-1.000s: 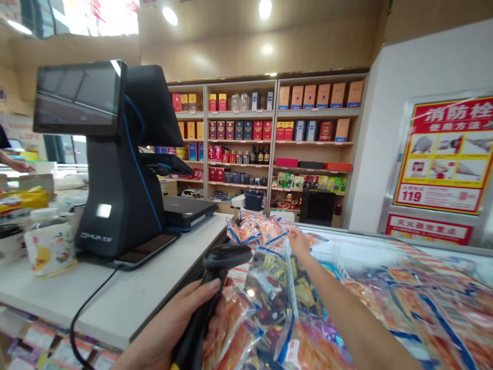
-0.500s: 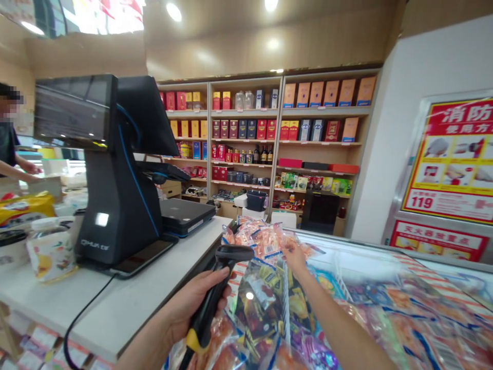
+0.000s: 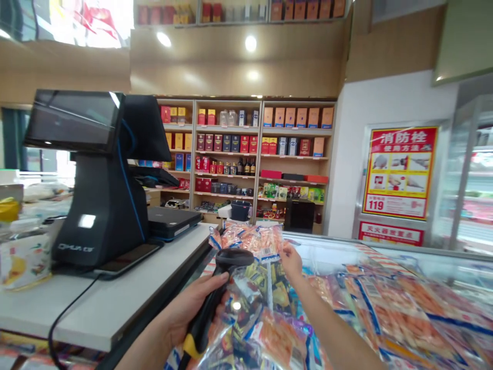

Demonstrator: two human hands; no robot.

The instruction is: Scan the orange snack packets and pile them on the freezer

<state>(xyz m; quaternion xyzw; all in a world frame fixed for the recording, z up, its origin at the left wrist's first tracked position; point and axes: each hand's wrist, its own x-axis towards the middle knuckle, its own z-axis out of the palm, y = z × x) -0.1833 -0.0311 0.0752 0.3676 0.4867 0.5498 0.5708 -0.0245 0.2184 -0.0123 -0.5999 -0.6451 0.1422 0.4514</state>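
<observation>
My left hand (image 3: 192, 303) is wrapped round the handle of a black barcode scanner (image 3: 233, 257) with yellow at its base; the scanner's head points up and forward. My right hand (image 3: 291, 263) pinches the right edge of a clear plastic packet (image 3: 266, 240) of orange-pink food with a blue border. A small barcode shows on its near side, just beyond the scanner head. More such packets (image 3: 233, 234) lie piled beside it. Below the hands, dark and green wrapped goods (image 3: 250, 298) and another orange packet (image 3: 279, 334) fill the freezer.
On the left, a white counter (image 3: 127, 293) carries a black checkout terminal (image 3: 103, 190) with a trailing cable (image 3: 71, 313). Further orange packets (image 3: 408, 303) cover the freezer's right part. Shelves (image 3: 227, 162) of boxes and bottles stand behind, and a red fire-safety poster (image 3: 402, 172) hangs at right.
My view has turned right and tilted up, so the co-worker at the left is out of sight. The packet at my right hand now shows its barcode more plainly. The scanner stays in my left hand.
</observation>
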